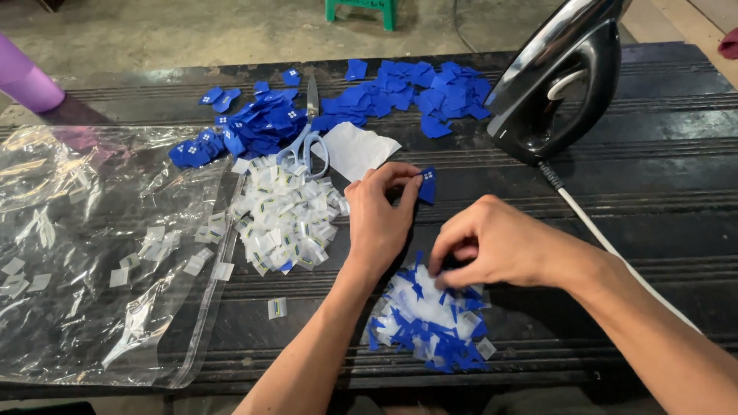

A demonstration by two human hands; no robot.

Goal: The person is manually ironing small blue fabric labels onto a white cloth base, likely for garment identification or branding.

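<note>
The left hand (377, 219) pinches a small blue label (427, 185) between thumb and fingertips, at its one o'clock. The right hand (492, 250), fingers curled shut, picks into the blue-and-white scrap pile (427, 327) at its seven o'clock. Scissors (310, 131) lie at eleven o'clock, an iron (561, 84) at one.

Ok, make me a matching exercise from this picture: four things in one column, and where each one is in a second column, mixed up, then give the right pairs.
Things:
1. iron
2. scissors
3. clear plastic bag
4. blue label

Places:
A. pinched in the left hand
B. flat at the table's left end
C. standing at the far right
D. between the two far heaps of blue pieces

Pairs: 1-C, 2-D, 3-B, 4-A
</note>
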